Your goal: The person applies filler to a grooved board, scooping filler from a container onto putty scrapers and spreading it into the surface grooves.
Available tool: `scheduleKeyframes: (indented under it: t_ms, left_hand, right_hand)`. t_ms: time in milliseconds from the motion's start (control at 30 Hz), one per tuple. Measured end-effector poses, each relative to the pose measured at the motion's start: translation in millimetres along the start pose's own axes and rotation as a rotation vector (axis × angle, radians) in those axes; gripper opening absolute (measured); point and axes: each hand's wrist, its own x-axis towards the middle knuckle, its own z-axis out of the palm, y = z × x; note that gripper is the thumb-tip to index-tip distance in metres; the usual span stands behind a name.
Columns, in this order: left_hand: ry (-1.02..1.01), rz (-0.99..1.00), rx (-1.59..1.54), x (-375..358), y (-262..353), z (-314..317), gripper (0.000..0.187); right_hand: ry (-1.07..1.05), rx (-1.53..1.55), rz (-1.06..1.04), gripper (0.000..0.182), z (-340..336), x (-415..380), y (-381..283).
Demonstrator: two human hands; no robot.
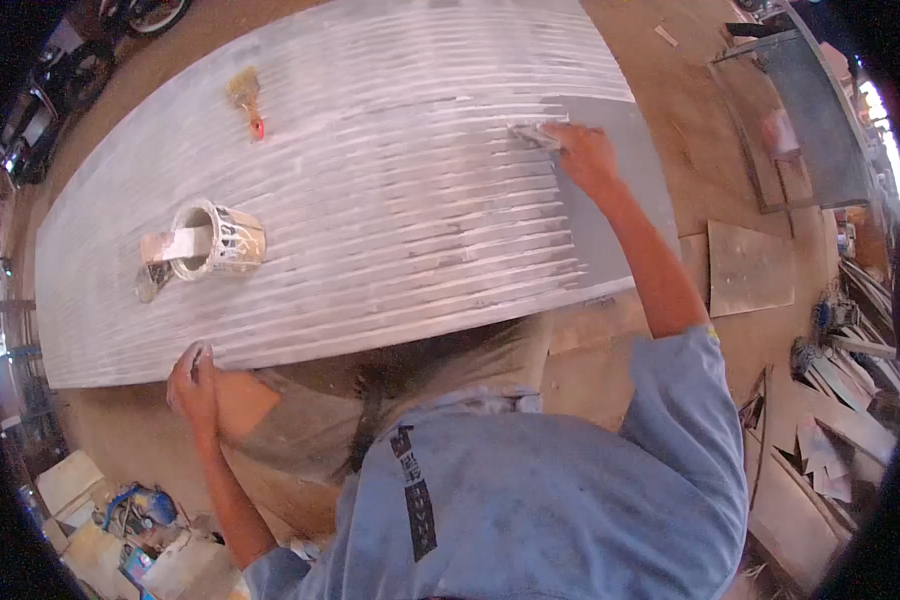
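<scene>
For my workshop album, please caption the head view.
A hand spreads pale ridges across a large board, with a bucket and brush resting on it.

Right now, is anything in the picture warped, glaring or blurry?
In the head view, corners go black and the panel looks bowed; the bright strip at right is blown out; markings on the bucket are too soft to read.
</scene>
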Motion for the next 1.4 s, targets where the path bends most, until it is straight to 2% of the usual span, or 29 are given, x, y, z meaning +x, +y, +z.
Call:
scheduleKeyframes:
  t_ms: [167, 267, 367, 433, 533, 633, 867, 967, 1000, 1067, 1100, 1133, 1167, 1200, 1267, 1300, 1333, 1367, 1400]
  left_hand:
    - [0.08, 0.078, -0.004, -0.1, -17.0, 10.1, 0.029]
    - [0.086, 0.072, -0.02, -2.4, -11.6, 7.2, 0.028]
    - [0.099, 0.091, -0.025, -2.8, -7.6, 7.5, 0.028]
    - [0.059, 0.004, -0.044, -5.5, -0.1, 4.1, 0.029]
    - [0.043, 0.068, -0.032, -5.6, -3.5, 1.7, 0.029]
    - [0.05, 0.06, 0.018, -7.2, 2.5, 0.8, 0.029]
    - [0.021, 0.071, 0.047, -7.2, 1.4, -2.4, 0.03]
    - [-0.088, 0.082, 0.046, 8.4, -10.8, -1.9, 0.038]
    - [-0.114, 0.045, -0.094, 21.1, -20.7, 7.1, 0.044]
    - [-0.07, -0.185, -0.487, 13.7, 22.2, -22.4, 0.062]
    - [-0.11, -0.079, -0.631, 46.9, -18.4, 1.0, 0.065]
    - [-0.095, -0.122, -0.547, 73.9, -53.8, 29.7, 0.07]
    - [-0.057, -0.075, -0.59, 81.2, -19.6, 20.8, 0.077]
    - [-0.045, -0.219, -0.722, 105.7, -30.0, 48.0, 0.085]
    - [0.122, -0.115, -0.908, 111.8, 23.9, 44.0, 0.077]
    - [0.246, -0.216, -0.912, 110.8, 62.9, 31.8, 0.068]
    - [0.269, -0.222, -0.915, 118.2, 67.2, 34.2, 0.068]
    - [0.247, -0.153, -0.941, 128.1, 64.1, 39.2, 0.056]
    - [0.239, -0.09, -0.963, 129.1, 60.1, 31.3, 0.045]
  right_hand:
    - [-0.024, 0.019, 0.013, 0.057, -3.2, -24.9, -2.8]
    - [0.091, 0.014, -0.043, 0.052, -2.1, -49.1, -6.3]
    - [-0.001, 0.091, 0.02, 0.062, -13.4, -70.0, -20.3]
    - [-0.02, 0.036, 0.018, 0.063, -17.1, -86.8, -28.0]
    - [0.072, 0.073, -0.022, 0.065, -15.0, -115.7, -32.3]
    - [0.027, 0.054, -0.055, 0.063, -12.4, -135.1, -29.4]
    - [-0.035, -0.007, 0.029, 0.064, -22.7, -182.4, -48.2]
    - [-0.047, 0.034, 0.064, 0.063, -20.1, -208.6, -55.7]
    - [-0.022, 0.057, 0.082, 0.062, -10.9, -220.2, -53.1]
    - [0.029, 0.116, 0.061, 0.059, 0.2, -223.5, -50.6]
    - [0.025, 0.111, 0.038, 0.065, -16.8, -221.3, -52.4]
    - [0.002, 0.097, 0.094, 0.062, -23.1, -224.8, -52.0]
    - [0.042, 0.205, 0.104, 0.06, -35.5, -221.7, -56.7]
    - [0.122, 0.32, 0.104, 0.062, -31.9, -227.7, -54.6]
    - [0.195, 0.44, 0.07, 0.065, -42.5, -209.1, -70.1]
    - [0.24, 0.601, 0.197, 0.059, -60.8, -201.4, -94.5]
    - [0.281, 0.763, 0.332, 0.053, -70.4, -195.0, -113.0]
    - [0.283, 0.768, 0.312, 0.053, -64.8, -185.1, -123.7]
    - [0.305, 0.934, 0.382, 0.042, -60.7, -170.0, -134.1]
